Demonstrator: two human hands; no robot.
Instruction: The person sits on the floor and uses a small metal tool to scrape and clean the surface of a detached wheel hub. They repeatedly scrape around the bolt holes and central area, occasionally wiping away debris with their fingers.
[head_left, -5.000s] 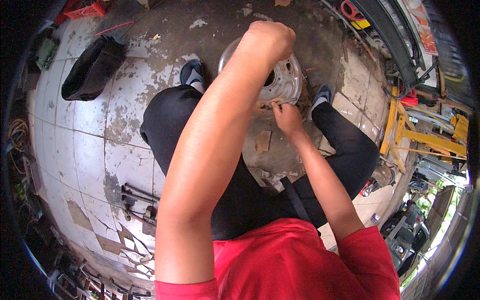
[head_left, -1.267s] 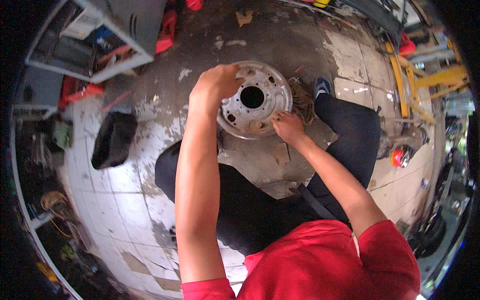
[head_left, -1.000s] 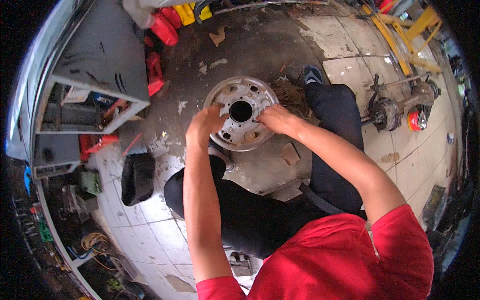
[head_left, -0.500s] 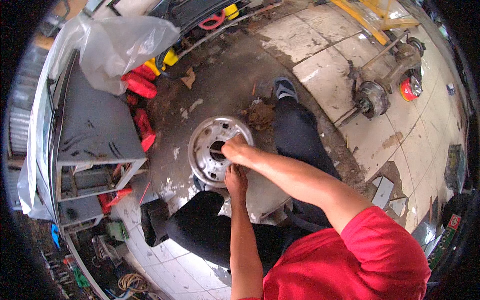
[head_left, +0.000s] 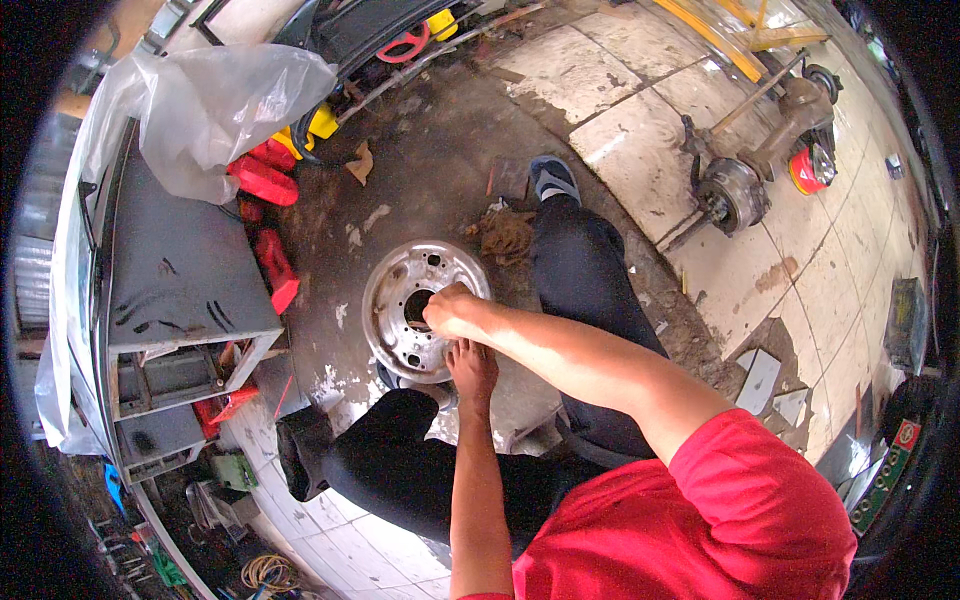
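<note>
A silver-grey steel wheel rim, bare of any tyre, lies between my legs on the dark floor. My left hand is at its near right edge, with bent fingers gripping the edge. Above it, my right hand is closed over the right part of the rim's face, beside the round centre hole. A thin, light-coloured piece shows from under the right fingers at the hole. The hand hides most of it, so its kind is unclear.
A grey metal cabinet stands at left, with a clear plastic sheet over its far end. Red tool stands lie along it. An axle with a drum rests on the right-hand tiles. A brown rag lies near my foot.
My right hand has shifted slightly down over the rim's face, and the thin piece now points differently. My left hand stays at the edge. The whole view has moved a little.
</note>
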